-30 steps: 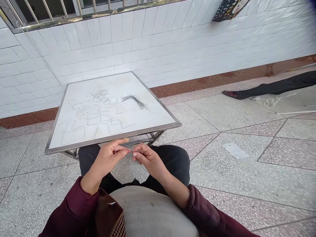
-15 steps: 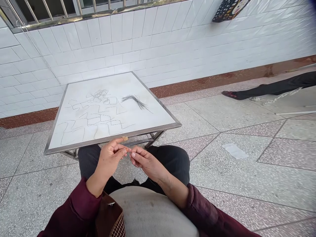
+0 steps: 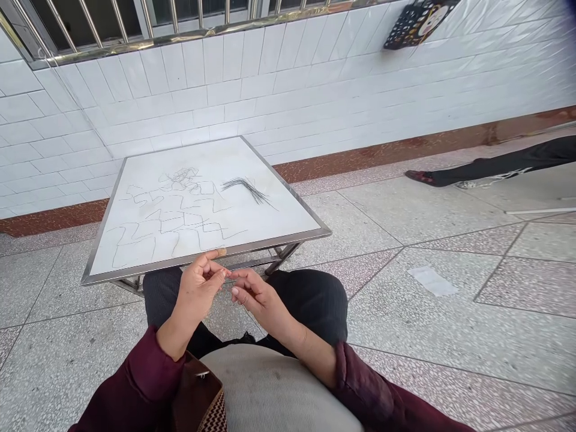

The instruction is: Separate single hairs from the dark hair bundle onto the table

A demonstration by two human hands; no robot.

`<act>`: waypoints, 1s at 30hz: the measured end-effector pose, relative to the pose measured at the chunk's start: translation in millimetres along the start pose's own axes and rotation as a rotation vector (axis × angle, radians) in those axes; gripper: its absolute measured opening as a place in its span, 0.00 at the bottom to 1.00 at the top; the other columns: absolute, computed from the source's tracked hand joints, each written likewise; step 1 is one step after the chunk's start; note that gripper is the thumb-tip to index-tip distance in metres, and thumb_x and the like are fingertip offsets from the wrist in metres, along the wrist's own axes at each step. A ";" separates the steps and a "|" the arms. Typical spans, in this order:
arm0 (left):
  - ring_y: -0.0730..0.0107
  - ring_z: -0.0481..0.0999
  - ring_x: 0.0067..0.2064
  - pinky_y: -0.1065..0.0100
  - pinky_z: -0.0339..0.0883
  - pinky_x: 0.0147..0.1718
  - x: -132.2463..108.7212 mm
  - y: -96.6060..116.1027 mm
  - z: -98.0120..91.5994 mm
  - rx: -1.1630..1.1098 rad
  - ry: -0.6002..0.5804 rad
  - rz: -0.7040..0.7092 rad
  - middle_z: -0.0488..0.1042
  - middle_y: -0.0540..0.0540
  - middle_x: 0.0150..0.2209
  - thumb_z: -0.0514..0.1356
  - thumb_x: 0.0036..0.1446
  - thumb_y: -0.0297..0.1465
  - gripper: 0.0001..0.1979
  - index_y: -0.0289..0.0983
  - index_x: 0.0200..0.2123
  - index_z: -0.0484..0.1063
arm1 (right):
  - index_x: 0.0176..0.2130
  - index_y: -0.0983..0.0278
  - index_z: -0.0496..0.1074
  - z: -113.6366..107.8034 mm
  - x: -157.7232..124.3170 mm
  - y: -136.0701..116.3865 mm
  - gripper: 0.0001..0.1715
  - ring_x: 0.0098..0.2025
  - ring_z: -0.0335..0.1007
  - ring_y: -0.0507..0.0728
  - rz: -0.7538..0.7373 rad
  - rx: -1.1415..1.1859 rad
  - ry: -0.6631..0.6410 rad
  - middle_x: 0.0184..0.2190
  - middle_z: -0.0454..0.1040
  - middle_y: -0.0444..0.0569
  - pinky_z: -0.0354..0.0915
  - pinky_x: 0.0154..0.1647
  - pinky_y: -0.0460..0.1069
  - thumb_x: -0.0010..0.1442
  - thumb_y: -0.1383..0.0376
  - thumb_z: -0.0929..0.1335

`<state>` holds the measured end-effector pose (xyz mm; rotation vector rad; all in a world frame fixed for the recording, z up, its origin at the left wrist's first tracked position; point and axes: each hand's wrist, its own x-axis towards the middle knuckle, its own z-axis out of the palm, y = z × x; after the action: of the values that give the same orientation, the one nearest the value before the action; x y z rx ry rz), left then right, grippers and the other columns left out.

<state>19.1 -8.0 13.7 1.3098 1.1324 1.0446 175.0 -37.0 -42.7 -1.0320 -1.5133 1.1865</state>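
Observation:
My left hand [image 3: 198, 291] is above my lap at the near table edge, its thumb and index finger pinched on a thin dark strand. A tan wrap covers one of its fingertips. Touching those fingertips from the right is my right hand [image 3: 263, 303], its thumb parted from its index finger; the strand hangs below it. On the white table [image 3: 157, 251] lie a bundle of dark strands [image 3: 246, 188], a loose tangle [image 3: 182, 175] and several single bent strands [image 3: 175, 223].
Behind the table is a white tiled wall [image 3: 180, 78] with a barred window. A patterned bag [image 3: 416, 25] hangs there. At right, another person's leg [image 3: 490, 168] stretches over the floor, and a white paper [image 3: 432, 281] lies nearer. A brown bag [image 3: 198, 390] is at my waist.
My right thumb has moved down and away from the index finger, opening its pinch. Both hands have shifted slightly left. The view has tilted up a little.

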 end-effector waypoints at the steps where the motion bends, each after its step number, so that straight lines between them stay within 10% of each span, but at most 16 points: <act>1: 0.74 0.71 0.29 0.72 0.65 0.28 0.2 0.3 0.2 -0.005 0.007 -0.007 0.75 0.49 0.29 0.62 0.53 0.32 0.20 0.36 0.50 0.71 | 0.48 0.60 0.65 0.2 -0.3 0.7 0.14 0.25 0.64 0.51 -0.045 -0.085 0.028 0.24 0.68 0.40 0.63 0.28 0.46 0.65 0.57 0.64; 12: 0.74 0.72 0.29 0.72 0.68 0.28 3.8 -6.7 -1.6 -0.055 0.022 -0.049 0.76 0.48 0.30 0.63 0.52 0.33 0.19 0.34 0.48 0.72 | 0.51 0.64 0.66 5.6 2.3 0.5 0.14 0.36 0.75 0.58 -0.416 -0.851 0.089 0.36 0.77 0.53 0.71 0.36 0.52 0.68 0.66 0.59; 30: 0.72 0.72 0.32 0.74 0.68 0.26 7.3 0.5 -20.2 -0.018 0.104 -0.027 0.73 0.48 0.29 0.60 0.51 0.31 0.20 0.34 0.48 0.72 | 0.39 0.63 0.69 7.9 -2.7 6.2 0.06 0.32 0.72 0.53 -0.467 -0.724 -0.023 0.30 0.76 0.46 0.67 0.34 0.47 0.67 0.65 0.63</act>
<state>0.4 2.5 15.1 1.2348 1.2126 1.1106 168.4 -40.0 -50.0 -1.0206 -2.1210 0.3143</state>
